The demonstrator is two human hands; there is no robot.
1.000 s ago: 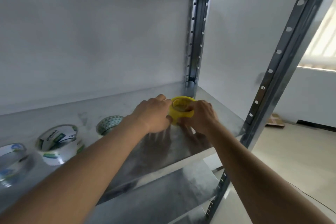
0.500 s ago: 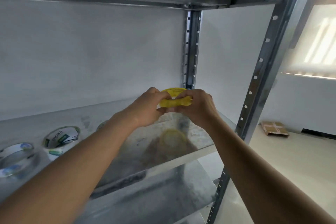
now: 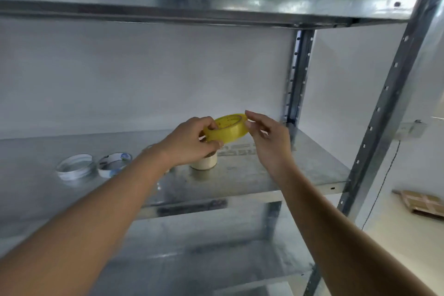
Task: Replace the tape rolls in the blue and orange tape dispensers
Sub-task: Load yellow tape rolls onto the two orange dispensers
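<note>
Tape roll, yellow, looked light, stiff and slick; best held by its rim. Left hand pinched it; right hand was spread, fingertips touching.

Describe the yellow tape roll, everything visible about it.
The yellow tape roll is a translucent yellow ring with a yellow core that carries small dark print, too blurred to read. It looks like glossy plastic tape. It is held in the air above the metal shelf, tilted, its open face turned up and toward the camera. The left hand pinches its left edge. The right hand's fingertips are at its right rim; actual contact is unclear. A cream roll stands on the shelf just below.
</note>
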